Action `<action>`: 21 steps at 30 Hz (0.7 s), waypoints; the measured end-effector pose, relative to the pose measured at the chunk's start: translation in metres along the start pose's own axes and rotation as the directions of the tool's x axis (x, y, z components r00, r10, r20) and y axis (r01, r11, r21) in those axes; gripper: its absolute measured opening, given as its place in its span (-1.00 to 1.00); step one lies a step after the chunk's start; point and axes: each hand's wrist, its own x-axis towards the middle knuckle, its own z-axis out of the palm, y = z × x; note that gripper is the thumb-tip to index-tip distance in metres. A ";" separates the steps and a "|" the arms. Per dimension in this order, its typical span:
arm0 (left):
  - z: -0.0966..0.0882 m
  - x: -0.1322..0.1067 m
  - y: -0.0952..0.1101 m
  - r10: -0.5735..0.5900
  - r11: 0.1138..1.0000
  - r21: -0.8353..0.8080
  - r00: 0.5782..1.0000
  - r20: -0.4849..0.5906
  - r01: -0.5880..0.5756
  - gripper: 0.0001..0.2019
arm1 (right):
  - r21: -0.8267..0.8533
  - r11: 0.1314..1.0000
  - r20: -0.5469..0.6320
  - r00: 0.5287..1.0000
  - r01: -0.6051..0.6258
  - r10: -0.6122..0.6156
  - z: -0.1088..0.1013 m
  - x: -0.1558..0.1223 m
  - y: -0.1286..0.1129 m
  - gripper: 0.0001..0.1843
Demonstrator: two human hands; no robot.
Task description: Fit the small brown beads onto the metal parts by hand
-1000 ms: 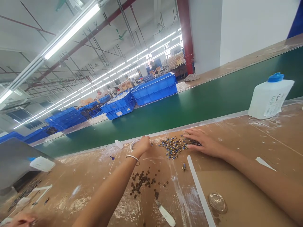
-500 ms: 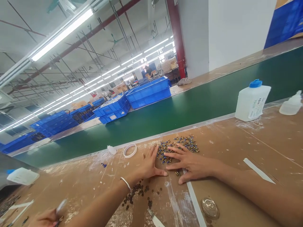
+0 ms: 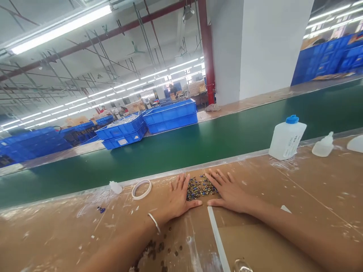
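Note:
A pile of small blue and brass-coloured parts (image 3: pixel 198 188) lies on the brown tabletop between my two hands. My left hand (image 3: pixel 179 198), with a white band (image 3: pixel 154 223) at its wrist, rests flat against the pile's left side, thumb pointing inward. On the right side of the pile, my right hand (image 3: pixel 228 194) lies palm down with fingers spread, covering some of the parts. The thumbs are close but apart. Below my left forearm, small dark round pieces (image 3: pixel 161 247) are scattered, partly blurred. A white strip (image 3: pixel 218 238) runs down from beside my right thumb.
A tape roll (image 3: pixel 141 189) and a small white bottle (image 3: pixel 115 187) lie to the left, near blue bits (image 3: pixel 101 209). At right stand a blue-capped bottle (image 3: pixel 287 138) and a squeeze bottle (image 3: pixel 323 144). Beyond runs a green conveyor belt (image 3: pixel 170 149), with blue crates (image 3: pixel 170 115) behind it.
My right hand has swept the parts on the right inward, so the pile is more compact between both hands. The view has turned; another person's hand at lower left is out of sight.

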 end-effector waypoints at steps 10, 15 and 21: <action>0.001 0.182 -0.039 0.073 0.996 -0.042 0.984 -0.162 -0.080 -0.43 | -0.057 0.998 -0.036 0.999 0.028 -0.030 0.015 0.160 0.058 -0.39; -0.016 0.228 -0.055 0.043 0.995 -0.078 0.975 -0.218 -0.062 -0.42 | -0.083 0.995 -0.120 0.992 -0.047 0.037 0.012 0.206 0.086 -0.35; -0.067 0.193 -0.061 -0.092 0.992 -0.112 0.940 -0.329 0.058 -0.41 | -0.024 0.991 -0.321 0.939 -0.134 0.119 -0.051 0.193 0.074 -0.51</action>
